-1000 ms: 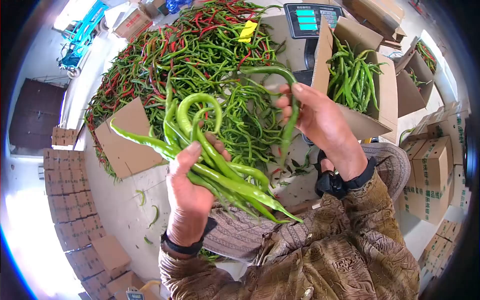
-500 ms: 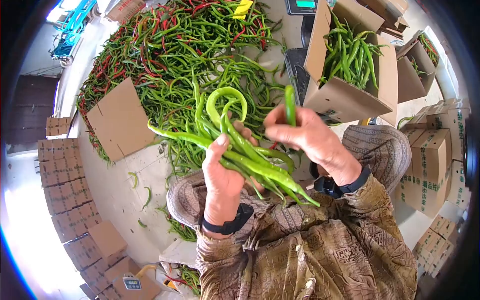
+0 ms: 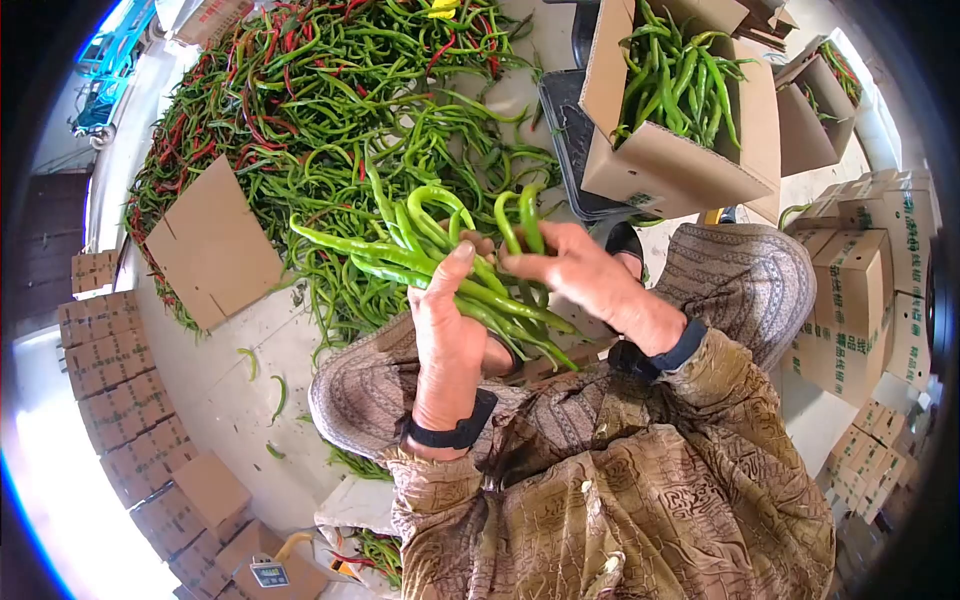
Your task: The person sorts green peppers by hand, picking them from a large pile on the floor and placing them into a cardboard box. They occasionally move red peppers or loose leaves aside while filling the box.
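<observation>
A bunch of long green chili peppers (image 3: 480, 295) lies across my left hand (image 3: 445, 335), which is closed round it with the thumb on top. Close beside it on the right, my right hand (image 3: 590, 280) is closed on green chili peppers (image 3: 520, 215) whose curved ends stick up past the fingers. Its fingertips are near the bunch; whether they touch it is hidden. Beyond both hands spreads a large heap of green and red chili peppers (image 3: 330, 110) on the floor.
An open carton (image 3: 680, 175) holding green peppers stands at the right on a black scale (image 3: 570, 140). A flat cardboard piece (image 3: 215, 245) leans on the heap. Stacked cartons (image 3: 125, 375) line the left, with more boxes (image 3: 850, 310) at the right. Loose peppers (image 3: 279, 397) lie on the floor.
My right hand has moved left and down toward the bunch, and a second pepper now shows in it. The bunch in my left hand has shifted slightly. The whole view has moved a little.
</observation>
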`<action>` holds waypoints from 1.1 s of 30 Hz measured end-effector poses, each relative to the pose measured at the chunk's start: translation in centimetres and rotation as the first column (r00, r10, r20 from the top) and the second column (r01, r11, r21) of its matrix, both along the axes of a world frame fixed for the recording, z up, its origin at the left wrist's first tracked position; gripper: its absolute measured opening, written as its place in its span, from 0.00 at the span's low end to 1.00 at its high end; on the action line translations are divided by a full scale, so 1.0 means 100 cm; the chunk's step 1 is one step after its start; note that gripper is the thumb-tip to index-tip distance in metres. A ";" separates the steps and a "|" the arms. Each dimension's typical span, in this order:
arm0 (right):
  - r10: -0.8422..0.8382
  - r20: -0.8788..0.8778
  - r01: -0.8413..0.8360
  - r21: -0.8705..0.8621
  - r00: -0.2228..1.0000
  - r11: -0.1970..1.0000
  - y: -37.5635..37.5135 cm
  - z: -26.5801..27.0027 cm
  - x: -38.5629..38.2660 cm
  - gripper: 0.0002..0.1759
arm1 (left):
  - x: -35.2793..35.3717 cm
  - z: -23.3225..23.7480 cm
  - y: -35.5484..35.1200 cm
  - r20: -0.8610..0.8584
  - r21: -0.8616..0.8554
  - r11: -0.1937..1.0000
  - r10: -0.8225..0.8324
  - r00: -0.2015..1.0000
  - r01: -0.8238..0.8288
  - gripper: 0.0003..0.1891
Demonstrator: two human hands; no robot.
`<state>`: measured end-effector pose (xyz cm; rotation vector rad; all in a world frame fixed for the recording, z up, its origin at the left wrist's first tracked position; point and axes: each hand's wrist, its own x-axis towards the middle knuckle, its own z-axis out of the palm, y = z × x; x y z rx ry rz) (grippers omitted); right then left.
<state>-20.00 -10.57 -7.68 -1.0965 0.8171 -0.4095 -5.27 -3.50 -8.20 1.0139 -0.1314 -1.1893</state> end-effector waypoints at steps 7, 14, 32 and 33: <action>-0.120 0.449 -0.043 0.336 0.886 0.941 -0.050 0.007 -0.036 0.17 | 0.015 0.003 0.001 -0.249 -0.093 0.994 0.031 0.968 -0.055 0.17; 0.258 -0.173 -0.271 -0.054 0.951 0.961 -0.013 0.005 -0.016 0.19 | 0.012 0.003 -0.003 -0.213 -0.123 0.989 0.049 0.976 -0.077 0.16; -0.208 0.487 -0.042 0.453 0.848 0.891 -0.050 -0.003 -0.049 0.17 | 0.014 0.016 0.002 -0.296 -0.301 0.953 -0.066 0.953 -0.027 0.24; -0.217 0.485 -0.033 0.455 0.847 0.890 -0.050 -0.003 -0.047 0.17 | 0.014 0.016 0.002 -0.317 -0.316 0.949 -0.082 0.945 -0.024 0.24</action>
